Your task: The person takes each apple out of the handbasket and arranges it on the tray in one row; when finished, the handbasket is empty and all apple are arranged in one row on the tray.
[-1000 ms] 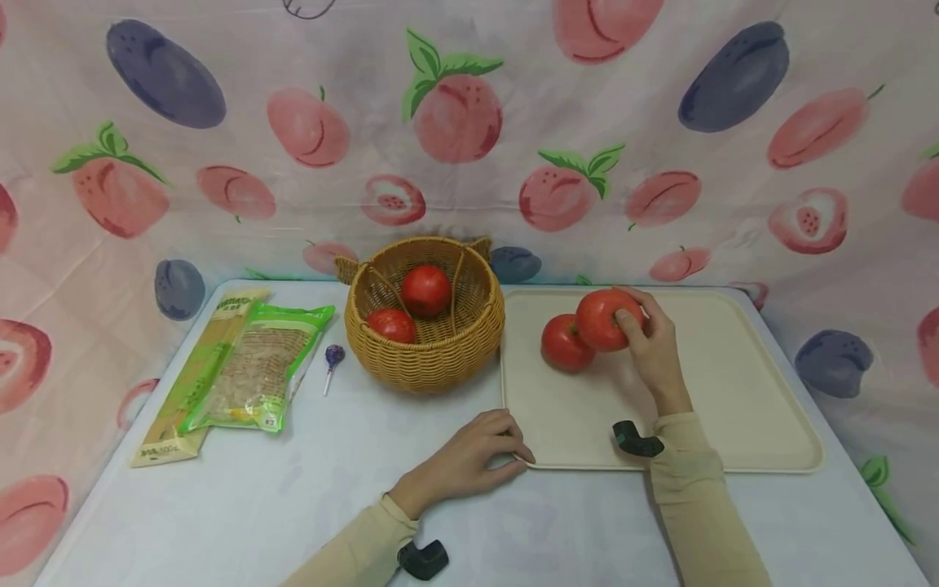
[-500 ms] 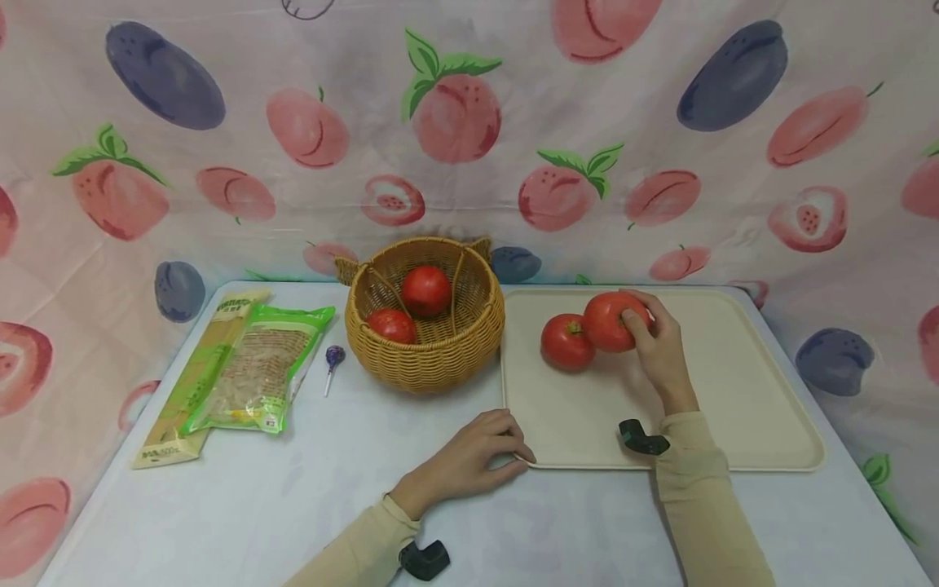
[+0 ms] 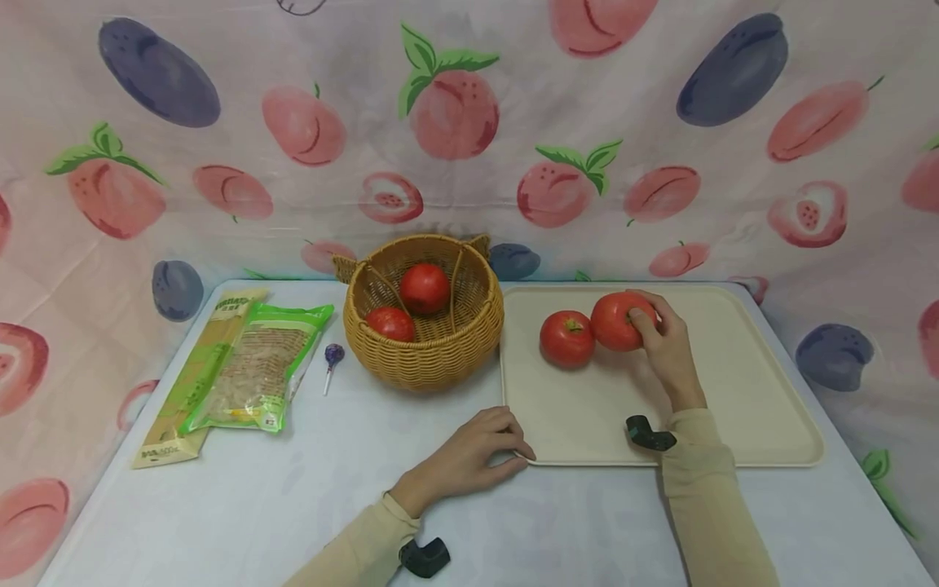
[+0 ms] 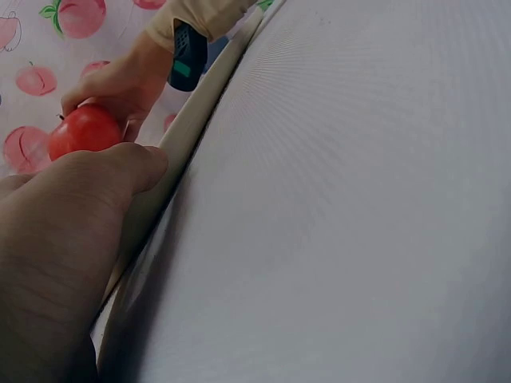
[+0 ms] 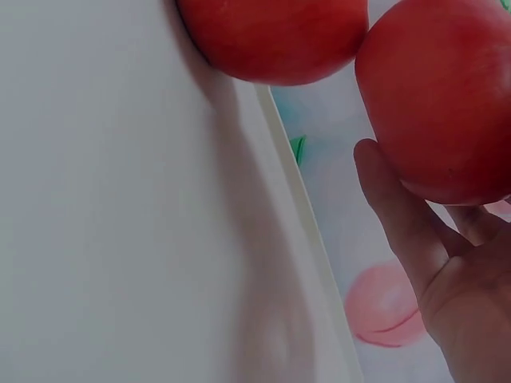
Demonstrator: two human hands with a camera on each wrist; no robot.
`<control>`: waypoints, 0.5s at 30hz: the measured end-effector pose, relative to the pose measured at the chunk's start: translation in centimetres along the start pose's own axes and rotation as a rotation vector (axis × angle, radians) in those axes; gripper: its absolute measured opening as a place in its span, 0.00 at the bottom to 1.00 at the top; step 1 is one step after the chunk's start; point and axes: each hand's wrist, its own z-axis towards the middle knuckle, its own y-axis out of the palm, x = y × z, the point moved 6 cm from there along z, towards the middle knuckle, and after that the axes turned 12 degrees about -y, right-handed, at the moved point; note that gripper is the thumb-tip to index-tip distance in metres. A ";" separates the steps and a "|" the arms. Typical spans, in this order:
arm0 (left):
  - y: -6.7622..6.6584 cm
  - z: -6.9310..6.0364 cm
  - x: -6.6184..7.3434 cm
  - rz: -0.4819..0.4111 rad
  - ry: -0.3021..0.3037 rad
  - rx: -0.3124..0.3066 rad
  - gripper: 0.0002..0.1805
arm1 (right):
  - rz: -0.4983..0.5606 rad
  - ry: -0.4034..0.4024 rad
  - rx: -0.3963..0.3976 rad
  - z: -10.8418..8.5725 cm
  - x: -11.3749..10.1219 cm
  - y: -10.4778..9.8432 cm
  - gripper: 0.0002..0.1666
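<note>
My right hand [image 3: 669, 359] holds a red tomato [image 3: 618, 322] raised above the beige tray [image 3: 741, 391], the thumb on its near side. Just left of it, a second tomato [image 3: 567, 339] with a small stem end sits on the tray. Seen from the right wrist, the held tomato [image 5: 447, 104] appears right beside the other tomato [image 5: 279, 36]. My left hand [image 3: 469, 458] rests at the tray's near left corner, its fingers loosely bent against the rim. In the left wrist view its thumb [image 4: 136, 166] lies along the tray edge; the other fingers are mostly hidden.
Left of the tray stands a wicker basket [image 3: 418, 364] with two thin handles, containing two round red fruits [image 3: 425, 288]. Farther left lie a lollipop [image 3: 333, 356], a green-edged clear food bag [image 3: 257, 367] and a long yellow packet [image 3: 172, 447]. A fruit-print cloth [image 3: 455, 204] hangs behind.
My right hand has moved a little to the right with its tomato, uncovering more of the tomato on the tray. The left hand stays at the corner.
</note>
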 end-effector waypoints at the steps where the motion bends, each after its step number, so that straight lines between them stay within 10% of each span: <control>1: 0.0 0.0 0.0 -0.001 -0.003 -0.003 0.05 | 0.001 0.003 -0.003 0.0 0.1 0.0 0.22; 15: -0.1 0.0 0.1 0.005 -0.002 -0.003 0.05 | -0.041 0.050 -0.051 -0.3 1.2 -0.4 0.26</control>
